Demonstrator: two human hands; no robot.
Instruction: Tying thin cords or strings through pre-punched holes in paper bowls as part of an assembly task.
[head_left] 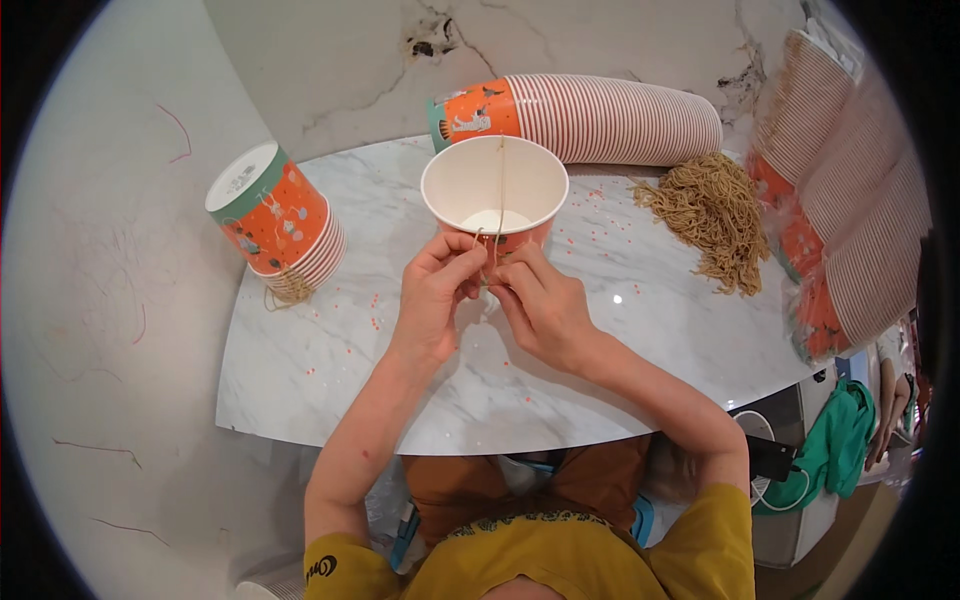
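A white-lined paper bucket (455, 180) with an orange printed outside stands upright in front of me. A thin tan string (501, 190) runs across its mouth and down over the near rim. At that near side my left hand (442, 290) pinches the string between thumb and fingers. Close beside it, my right hand (545, 305) is closed on the string too, its fingertips almost meeting the left ones. The exact crossing of the string between the fingers is too small to make out.
A long nested stack of paper buckets (620, 120) lies at the back. Right of it is a heap of tan strings (715, 215). Bagged bucket stacks (850, 190) line the right edge. An upside-down bucket stack (280, 215) stands left. Small red bits dot the marble-patterned table (660, 370).
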